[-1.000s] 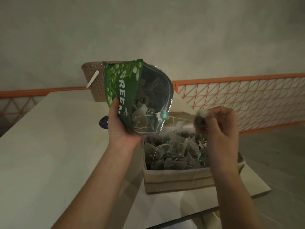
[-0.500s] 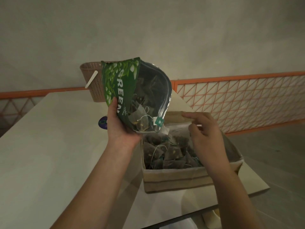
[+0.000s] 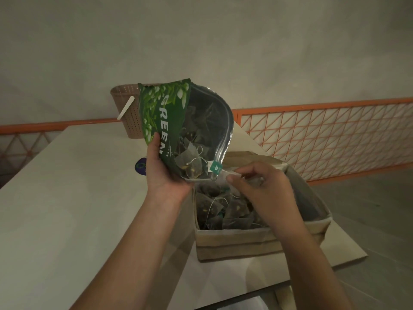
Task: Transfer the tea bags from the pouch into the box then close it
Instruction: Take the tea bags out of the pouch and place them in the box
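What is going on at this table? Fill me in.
A person is moving tea bags from a green pouch into a cardboard box. The left hand holds the pouch tilted over the box, and the right hand is at the pouch's open mouth, pinching a tea bag. The box already holds many tea bags and is open.

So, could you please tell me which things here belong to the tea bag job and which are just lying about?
Job: green pouch, tea bags, box, left hand, right hand.
Lying about: woven basket, dark round sticker, table.
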`<act>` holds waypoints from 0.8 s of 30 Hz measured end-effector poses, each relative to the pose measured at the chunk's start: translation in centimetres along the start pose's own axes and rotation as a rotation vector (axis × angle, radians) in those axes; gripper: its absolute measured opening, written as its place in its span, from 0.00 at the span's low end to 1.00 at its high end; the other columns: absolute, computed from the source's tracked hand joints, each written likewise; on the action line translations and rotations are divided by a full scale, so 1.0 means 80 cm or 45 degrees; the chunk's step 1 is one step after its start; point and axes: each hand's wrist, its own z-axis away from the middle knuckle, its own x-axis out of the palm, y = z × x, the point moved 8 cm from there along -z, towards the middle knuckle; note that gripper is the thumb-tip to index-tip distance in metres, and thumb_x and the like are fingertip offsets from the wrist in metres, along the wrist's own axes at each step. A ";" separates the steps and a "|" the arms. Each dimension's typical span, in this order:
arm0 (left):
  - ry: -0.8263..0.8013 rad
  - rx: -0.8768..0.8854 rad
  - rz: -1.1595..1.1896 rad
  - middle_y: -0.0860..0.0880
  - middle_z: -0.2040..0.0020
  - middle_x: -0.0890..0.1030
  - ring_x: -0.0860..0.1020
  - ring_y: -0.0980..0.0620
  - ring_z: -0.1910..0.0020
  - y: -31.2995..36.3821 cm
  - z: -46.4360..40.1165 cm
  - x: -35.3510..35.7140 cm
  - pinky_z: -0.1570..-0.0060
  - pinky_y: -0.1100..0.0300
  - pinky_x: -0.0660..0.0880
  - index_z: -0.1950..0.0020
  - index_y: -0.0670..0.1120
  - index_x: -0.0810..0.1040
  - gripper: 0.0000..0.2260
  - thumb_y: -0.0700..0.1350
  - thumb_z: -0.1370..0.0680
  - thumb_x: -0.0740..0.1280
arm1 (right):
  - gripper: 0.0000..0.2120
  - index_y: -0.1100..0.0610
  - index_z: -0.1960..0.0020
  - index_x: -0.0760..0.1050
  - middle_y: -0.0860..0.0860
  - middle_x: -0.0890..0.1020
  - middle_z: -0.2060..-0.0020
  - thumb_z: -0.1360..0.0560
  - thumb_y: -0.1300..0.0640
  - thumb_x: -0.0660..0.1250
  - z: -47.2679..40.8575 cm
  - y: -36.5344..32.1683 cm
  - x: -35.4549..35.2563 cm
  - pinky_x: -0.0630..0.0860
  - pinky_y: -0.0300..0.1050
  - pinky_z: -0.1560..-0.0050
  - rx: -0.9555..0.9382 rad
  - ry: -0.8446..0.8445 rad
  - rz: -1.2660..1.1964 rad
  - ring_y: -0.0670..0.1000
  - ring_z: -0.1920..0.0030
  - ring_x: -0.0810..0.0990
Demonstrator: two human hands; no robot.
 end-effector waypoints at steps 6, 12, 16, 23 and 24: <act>-0.023 -0.007 0.002 0.44 0.36 0.83 0.81 0.43 0.38 -0.001 -0.001 0.002 0.44 0.46 0.79 0.32 0.49 0.80 0.23 0.61 0.18 0.60 | 0.12 0.49 0.60 0.79 0.46 0.82 0.58 0.36 0.44 0.76 0.005 -0.002 -0.007 0.78 0.50 0.49 -0.029 0.002 -0.139 0.46 0.53 0.80; -0.066 -0.005 0.024 0.42 0.33 0.81 0.79 0.39 0.33 -0.003 -0.008 0.002 0.33 0.41 0.74 0.29 0.48 0.79 0.24 0.61 0.19 0.61 | 0.22 0.43 0.59 0.79 0.36 0.79 0.52 0.36 0.26 0.65 0.008 -0.009 0.001 0.67 0.62 0.35 -0.136 -0.101 -0.001 0.40 0.45 0.76; -0.072 -0.008 0.028 0.42 0.33 0.82 0.79 0.39 0.33 -0.003 -0.009 0.000 0.30 0.41 0.72 0.29 0.48 0.79 0.24 0.61 0.19 0.61 | 0.13 0.38 0.53 0.76 0.34 0.79 0.55 0.29 0.32 0.61 0.003 -0.008 0.003 0.67 0.60 0.34 -0.121 -0.054 0.040 0.39 0.47 0.77; -0.088 -0.019 0.025 0.42 0.32 0.80 0.78 0.39 0.32 -0.006 -0.015 -0.004 0.29 0.41 0.70 0.28 0.48 0.77 0.25 0.61 0.19 0.61 | 0.09 0.37 0.52 0.80 0.34 0.81 0.61 0.30 0.37 0.70 0.003 -0.020 0.025 0.52 0.44 0.44 -0.199 -0.120 0.376 0.44 0.42 0.71; -0.085 -0.024 0.031 0.42 0.31 0.80 0.77 0.39 0.31 -0.006 -0.017 -0.006 0.28 0.41 0.69 0.28 0.48 0.77 0.25 0.61 0.19 0.61 | 0.09 0.38 0.51 0.80 0.36 0.81 0.63 0.30 0.38 0.71 0.004 -0.020 0.027 0.53 0.45 0.44 -0.195 -0.119 0.389 0.45 0.43 0.71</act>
